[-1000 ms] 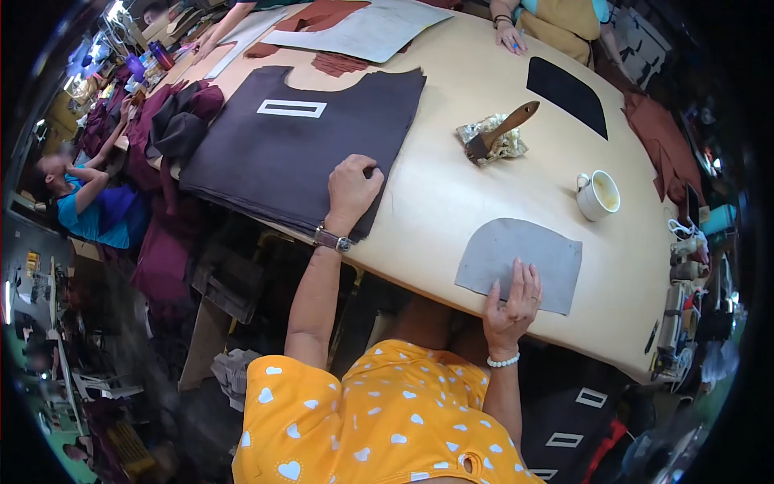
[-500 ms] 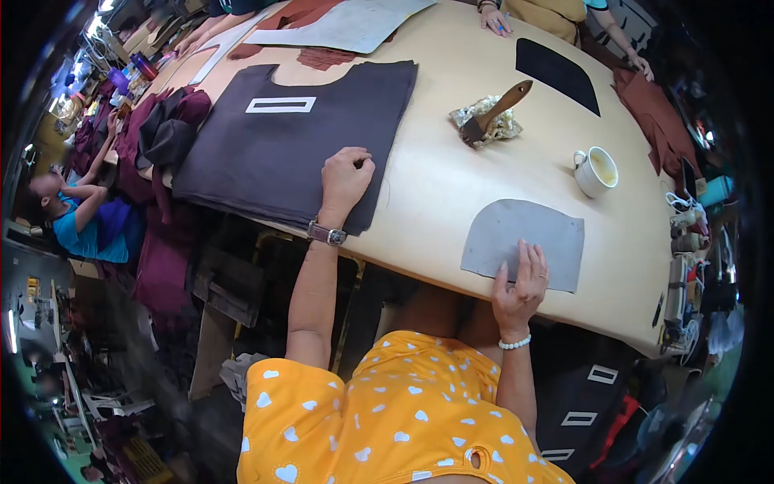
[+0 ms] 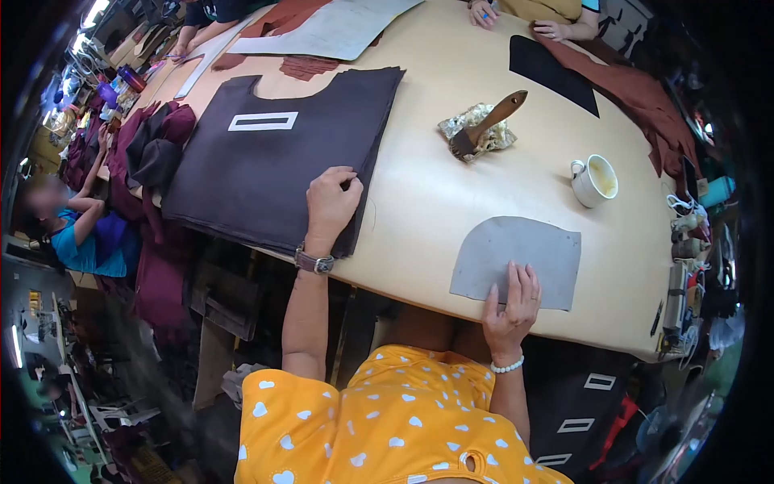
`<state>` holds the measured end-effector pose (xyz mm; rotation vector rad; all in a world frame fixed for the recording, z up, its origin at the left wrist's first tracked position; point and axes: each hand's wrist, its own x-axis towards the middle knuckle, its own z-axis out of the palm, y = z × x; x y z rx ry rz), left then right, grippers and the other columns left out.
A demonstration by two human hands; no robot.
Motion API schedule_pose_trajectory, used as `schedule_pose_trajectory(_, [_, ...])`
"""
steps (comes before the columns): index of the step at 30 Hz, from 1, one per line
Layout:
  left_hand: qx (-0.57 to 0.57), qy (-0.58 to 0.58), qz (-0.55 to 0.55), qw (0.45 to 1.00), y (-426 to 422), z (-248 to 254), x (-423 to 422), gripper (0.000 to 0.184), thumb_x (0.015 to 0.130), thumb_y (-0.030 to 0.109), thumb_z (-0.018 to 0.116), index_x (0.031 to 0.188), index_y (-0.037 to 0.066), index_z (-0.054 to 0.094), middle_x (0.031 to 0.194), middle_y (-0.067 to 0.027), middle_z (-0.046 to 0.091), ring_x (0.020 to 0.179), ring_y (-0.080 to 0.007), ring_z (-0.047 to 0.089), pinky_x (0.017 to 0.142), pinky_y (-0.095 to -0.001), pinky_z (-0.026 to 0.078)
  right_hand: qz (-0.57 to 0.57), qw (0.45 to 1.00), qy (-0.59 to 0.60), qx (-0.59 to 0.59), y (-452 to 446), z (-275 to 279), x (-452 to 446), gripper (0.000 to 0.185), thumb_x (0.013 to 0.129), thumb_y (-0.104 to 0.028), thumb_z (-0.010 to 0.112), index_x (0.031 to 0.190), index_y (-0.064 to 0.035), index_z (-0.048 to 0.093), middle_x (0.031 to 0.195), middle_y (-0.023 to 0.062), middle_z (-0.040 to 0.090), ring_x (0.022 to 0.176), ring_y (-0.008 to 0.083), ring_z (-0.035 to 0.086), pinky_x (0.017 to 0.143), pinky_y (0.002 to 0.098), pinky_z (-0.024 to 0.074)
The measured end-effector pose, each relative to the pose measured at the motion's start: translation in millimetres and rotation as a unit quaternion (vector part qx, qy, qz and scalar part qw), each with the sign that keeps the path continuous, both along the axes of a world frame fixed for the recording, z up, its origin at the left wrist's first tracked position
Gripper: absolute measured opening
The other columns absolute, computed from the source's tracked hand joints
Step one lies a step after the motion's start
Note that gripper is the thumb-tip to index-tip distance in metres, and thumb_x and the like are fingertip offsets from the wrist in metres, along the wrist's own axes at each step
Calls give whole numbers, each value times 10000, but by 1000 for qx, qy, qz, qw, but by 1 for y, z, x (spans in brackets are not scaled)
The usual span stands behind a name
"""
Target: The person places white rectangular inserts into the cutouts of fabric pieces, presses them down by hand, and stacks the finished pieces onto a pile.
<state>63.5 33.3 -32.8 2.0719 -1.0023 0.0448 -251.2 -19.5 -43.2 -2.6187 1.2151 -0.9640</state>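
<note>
My left hand point(image 3: 331, 206) rests with curled fingers on the right part of a stack of dark fabric pieces point(image 3: 258, 161). Its fingertips are pressed together near the stack's right edge; what they pinch, if anything, is too small to tell. A white rectangular outline point(image 3: 263, 121) shows on the top piece. My right hand point(image 3: 513, 306) lies with fingers stretched out on the lower part of a grey piece with a rounded corner point(image 3: 492, 250), at the table's near edge. Beyond it, a wooden-handled brush point(image 3: 488, 125) lies on a crumpled, glue-stained lump point(image 3: 501, 137).
A white cup point(image 3: 594, 181) with yellowish content stands at the right. A black piece point(image 3: 548, 71) lies farther back, beside rust-coloured fabric point(image 3: 637, 93). Co-workers' hands show at the far edge; another person sits at the left beside maroon fabric point(image 3: 161, 274).
The view has shifted slightly. Across the table, a co-worker's hand has drawn the rust-coloured fabric up behind the black piece. My hands keep about the same places on the fabric stack and grey piece.
</note>
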Motion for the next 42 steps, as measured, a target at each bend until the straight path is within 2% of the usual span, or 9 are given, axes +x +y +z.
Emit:
schedule_pose_trajectory(2, [-13,43,-18,999,2,-1,9,210,761,127,624,895,-29,669,951,-155,665,850,-280,654,775,-309,498,4,1000,-2,1,-1,2,1,414,746,-54,581,1153,15,549,1123,164,558,1112,380,482,954,460,367])
schedule_pose_trajectory(3, [-25,56,-28,998,3,-7,14,181,787,87,615,912,-31,671,944,-119,680,794,-196,656,735,-272,497,5,1000,0,0,-1,2,1,414,747,-54,581,1154,15,549,1125,164,558,1114,379,481,955,459,366])
schedule_pose_trajectory(9, [-98,315,-46,943,6,-6,25,155,798,12,630,941,-48,632,849,-71,663,712,-75,595,658,-195,483,4,1000,6,2,-1,2,1,415,748,-55,583,1156,13,547,1134,161,556,1120,376,479,962,464,360])
schedule_pose_trajectory(18, [-137,452,-56,880,10,6,27,263,766,-18,643,1017,-48,569,864,-110,664,753,-100,613,691,-197,483,6,1000,9,2,-1,0,0,423,751,-77,585,1162,8,541,1132,154,554,1123,369,476,965,470,351])
schedule_pose_trajectory(27, [-103,427,-60,896,11,8,31,303,760,-28,615,1055,-60,554,853,-95,653,802,-102,606,698,-197,480,8,1000,11,0,-1,-2,-1,431,756,-106,583,1168,7,530,1136,147,547,1124,363,470,968,480,342])
schedule_pose_trajectory(30, [-127,409,-60,901,9,-2,31,296,764,-30,622,1055,-51,573,838,-41,633,737,-67,585,672,-194,471,9,1000,11,-4,-2,-4,-1,451,756,-104,583,1187,9,513,1140,150,545,1119,364,472,966,479,342])
schedule_pose_trajectory(33, [-84,207,-22,974,12,17,10,284,776,-36,611,1059,-42,596,849,-44,641,762,-74,592,691,-210,475,6,1000,15,18,-2,1,1,489,753,-99,596,1216,12,482,1120,155,553,1100,360,482,958,474,346])
schedule_pose_trajectory(37, [-108,80,-84,987,22,39,-33,305,783,-25,599,1085,12,606,874,-78,659,804,-121,620,751,-246,479,77,994,-55,62,-8,20,20,568,743,-106,639,1257,23,434,1063,153,578,1051,327,516,938,430,369])
schedule_pose_trajectory(42, [-81,55,-163,982,31,24,-82,245,740,-43,591,978,12,609,855,-127,622,801,-238,627,725,-298,487,158,926,-171,297,-12,51,99,751,760,-158,666,1347,71,257,889,193,621,822,318,610,736,360,472])
